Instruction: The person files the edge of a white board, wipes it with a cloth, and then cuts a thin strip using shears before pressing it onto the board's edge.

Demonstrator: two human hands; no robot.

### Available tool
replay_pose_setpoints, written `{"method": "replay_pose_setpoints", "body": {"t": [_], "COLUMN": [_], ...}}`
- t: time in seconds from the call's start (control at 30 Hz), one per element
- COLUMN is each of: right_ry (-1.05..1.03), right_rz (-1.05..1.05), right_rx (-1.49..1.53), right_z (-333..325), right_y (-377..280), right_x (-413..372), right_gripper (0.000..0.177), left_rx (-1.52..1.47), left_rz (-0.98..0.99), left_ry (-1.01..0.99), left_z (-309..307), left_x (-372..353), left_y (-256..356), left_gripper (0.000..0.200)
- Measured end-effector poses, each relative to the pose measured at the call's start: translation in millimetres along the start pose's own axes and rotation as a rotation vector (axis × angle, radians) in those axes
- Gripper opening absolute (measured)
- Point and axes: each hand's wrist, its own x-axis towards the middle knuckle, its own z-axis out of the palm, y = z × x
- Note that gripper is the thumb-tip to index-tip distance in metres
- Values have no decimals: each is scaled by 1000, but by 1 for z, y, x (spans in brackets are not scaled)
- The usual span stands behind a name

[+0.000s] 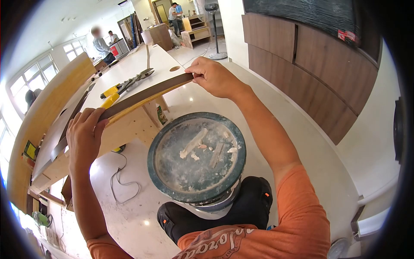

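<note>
A dark brown edge banding strip [148, 93] runs along the near edge of a white panel [120, 74]. At the strip's right end, my right hand [217, 79] pinches it between thumb and fingers beside the panel corner. Further along to the left, my left hand [84, 131] grips the strip, its fingers on top and the thumb toward me. Yellow-handled pliers [128, 83] lie on the panel between my hands, close to the edge. A round hole [174, 68] shows near the panel's right corner.
A bucket with a dusty green lid [196, 157], scraps on top, stands between my knees. A cable [118, 183] lies on the floor. Brown cabinet fronts [302, 64] line the right wall. A fan [214, 32] and several people are farther back.
</note>
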Motion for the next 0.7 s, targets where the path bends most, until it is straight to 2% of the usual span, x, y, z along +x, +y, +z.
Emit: {"method": "replay_pose_setpoints", "body": {"t": [0.37, 0.7], "right_ry": [5, -72], "right_rz": [57, 90], "right_rx": [87, 88], "right_z": [-13, -9], "right_y": [-3, -1], "right_x": [4, 6], "right_gripper": [28, 29], "left_rx": [-4, 27], "left_rz": [3, 0], "left_ry": [40, 25], "left_z": [-7, -7], "left_x": [6, 4], "left_y": [2, 5], "left_gripper": [25, 24]}}
